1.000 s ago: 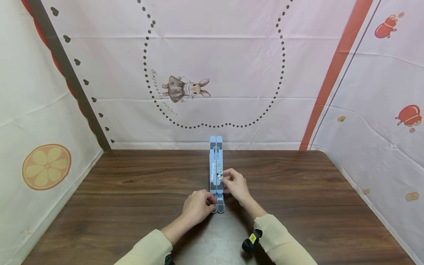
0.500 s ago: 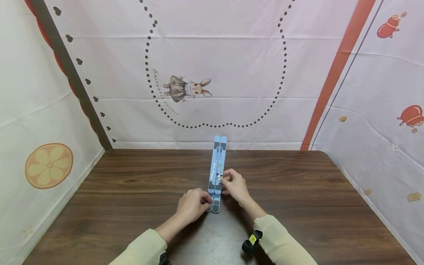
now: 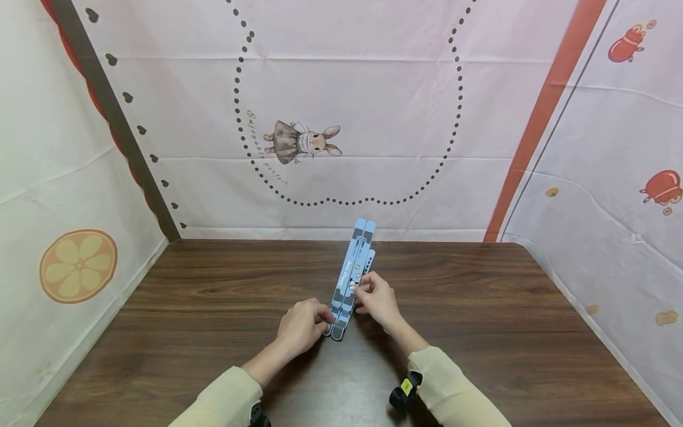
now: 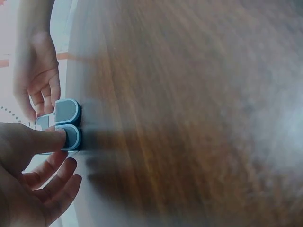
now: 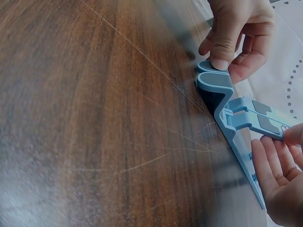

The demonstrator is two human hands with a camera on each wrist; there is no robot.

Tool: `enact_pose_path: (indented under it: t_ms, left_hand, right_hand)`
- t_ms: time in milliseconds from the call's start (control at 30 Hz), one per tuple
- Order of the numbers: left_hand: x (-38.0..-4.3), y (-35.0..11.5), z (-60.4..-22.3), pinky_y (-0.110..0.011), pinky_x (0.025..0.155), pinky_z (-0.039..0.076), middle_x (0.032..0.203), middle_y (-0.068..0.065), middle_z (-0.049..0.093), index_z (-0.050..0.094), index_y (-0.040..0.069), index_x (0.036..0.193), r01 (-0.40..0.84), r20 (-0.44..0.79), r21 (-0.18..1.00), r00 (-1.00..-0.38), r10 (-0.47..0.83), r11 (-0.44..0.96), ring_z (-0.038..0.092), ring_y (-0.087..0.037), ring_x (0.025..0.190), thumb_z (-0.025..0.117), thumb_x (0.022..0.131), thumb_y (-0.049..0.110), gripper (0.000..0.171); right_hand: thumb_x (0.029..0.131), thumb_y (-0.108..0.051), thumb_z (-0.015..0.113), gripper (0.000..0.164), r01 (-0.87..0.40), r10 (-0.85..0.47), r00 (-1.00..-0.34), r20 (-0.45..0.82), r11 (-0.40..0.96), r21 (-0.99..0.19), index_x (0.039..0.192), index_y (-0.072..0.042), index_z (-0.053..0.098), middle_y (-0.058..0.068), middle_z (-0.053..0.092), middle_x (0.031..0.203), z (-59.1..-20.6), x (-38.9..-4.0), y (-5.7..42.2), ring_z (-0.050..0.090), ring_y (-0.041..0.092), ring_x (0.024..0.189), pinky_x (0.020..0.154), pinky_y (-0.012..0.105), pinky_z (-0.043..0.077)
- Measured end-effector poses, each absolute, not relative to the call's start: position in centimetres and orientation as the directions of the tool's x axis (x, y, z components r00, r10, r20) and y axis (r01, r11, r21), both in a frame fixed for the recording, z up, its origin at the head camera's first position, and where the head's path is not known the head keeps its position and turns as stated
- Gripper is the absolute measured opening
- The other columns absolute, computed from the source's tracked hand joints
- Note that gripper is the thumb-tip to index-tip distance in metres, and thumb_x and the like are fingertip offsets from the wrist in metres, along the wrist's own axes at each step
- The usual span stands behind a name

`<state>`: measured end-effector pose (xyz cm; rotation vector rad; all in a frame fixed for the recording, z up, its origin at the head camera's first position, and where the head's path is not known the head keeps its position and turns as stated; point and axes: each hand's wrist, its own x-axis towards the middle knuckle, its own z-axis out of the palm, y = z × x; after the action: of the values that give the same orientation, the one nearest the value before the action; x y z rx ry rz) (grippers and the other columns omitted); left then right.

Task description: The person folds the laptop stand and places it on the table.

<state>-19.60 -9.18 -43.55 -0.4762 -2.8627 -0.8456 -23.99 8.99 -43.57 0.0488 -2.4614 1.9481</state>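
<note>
A light blue folding laptop stand (image 3: 345,279) with grey pads, white lettering and a small cartoon print stands slanted on the table, its far end toward the right. My left hand (image 3: 304,323) pinches the rounded near end, thumb on the grey pad in the left wrist view. At the stand's right side, my right hand (image 3: 380,302) pinches the edge of the upper arm beside the print. Seen from the right wrist, the upper arms (image 5: 258,118) are raised at an angle above the long lower bar (image 5: 244,163), whose hooked front carries two rounded pads.
The dark wood-grain table (image 3: 213,284) extends around the stand. A pale patterned cloth (image 3: 373,118) hangs behind it and along both sides. A black wrist camera (image 3: 400,397) on the right sleeve hangs low over the table.
The stand has turned clockwise: its near end moved left with my left hand, and its far end swung right. A perforated lower bar now shows at its right. My right hand has barely moved.
</note>
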Motion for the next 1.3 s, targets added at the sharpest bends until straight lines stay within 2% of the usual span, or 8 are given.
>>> enact_pose_path:
  t_ms: [233,533,667,833,1033,1300]
  left_hand:
    - [-19.4,-8.8,-43.5,-0.023,0.049,0.040,0.077,0.006,0.058,0.070,0.020,0.082,0.291,0.189,0.496,-0.956,0.226,0.818,0.054,-0.007,0.065,0.076,0.072,0.020,0.012]
    - [-19.0,-7.8,-43.2,-0.029,0.051,0.041,0.081,0.001,0.058,0.066,0.011,0.097,0.172,0.125,0.453,-0.984,0.129,0.875,0.053,-0.012,0.067,0.077,0.064,0.045,0.048]
    - [-18.9,-7.4,-43.3,-0.029,0.049,0.039,0.079,0.000,0.054,0.065,0.007,0.098,0.126,0.076,0.438,-0.992,0.103,0.890,0.049,-0.013,0.065,0.075,0.064,0.050,0.056]
    - [-18.9,-7.1,-43.4,-0.028,0.047,0.036,0.074,0.000,0.051,0.064,0.006,0.091,0.120,0.067,0.414,-0.993,0.101,0.903,0.046,-0.014,0.062,0.077,0.062,0.051,0.055]
    - [-19.0,-6.9,-43.5,-0.030,0.045,0.035,0.070,0.001,0.049,0.060,0.010,0.081,0.112,0.076,0.396,-0.993,0.089,0.912,0.046,-0.014,0.060,0.078,0.059,0.051,0.050]
    - [-19.1,-7.3,-43.3,-0.029,0.047,0.038,0.075,0.000,0.053,0.066,0.009,0.094,0.139,0.086,0.406,-0.990,0.114,0.903,0.049,-0.014,0.063,0.078,0.062,0.043,0.049]
  right_hand:
    - [0.085,-0.005,0.059,0.015,-0.028,-0.037,-0.999,0.019,0.236,-0.971,0.099,-0.002,0.053,0.015,0.064,0.086,-43.7,-24.2,9.1,0.065,0.020,0.070,0.059,0.037,0.056]
    - [0.086,-0.005,0.059,0.015,-0.025,-0.042,-0.999,0.016,0.226,-0.974,0.098,-0.003,0.053,0.015,0.064,0.086,-43.6,-24.1,9.1,0.064,0.019,0.070,0.060,0.039,0.056]
    - [0.086,-0.005,0.060,0.014,-0.020,-0.036,-0.999,0.012,0.230,-0.973,0.098,-0.004,0.053,0.015,0.063,0.085,-43.6,-24.1,9.1,0.065,0.020,0.070,0.060,0.038,0.056]
    - [0.086,-0.006,0.059,0.014,-0.014,-0.035,-0.999,0.006,0.229,-0.973,0.098,-0.004,0.053,0.014,0.063,0.086,-43.7,-24.1,9.1,0.065,0.021,0.071,0.060,0.037,0.056]
    - [0.086,-0.006,0.059,0.014,-0.010,-0.032,-0.999,0.003,0.228,-0.974,0.099,-0.004,0.053,0.014,0.062,0.086,-43.8,-24.0,9.1,0.064,0.019,0.070,0.060,0.038,0.056]
    - [0.086,-0.007,0.059,0.014,-0.003,-0.020,-1.000,-0.001,0.210,-0.978,0.098,-0.003,0.053,0.013,0.063,0.086,-43.7,-23.9,9.0,0.065,0.019,0.070,0.060,0.038,0.056]
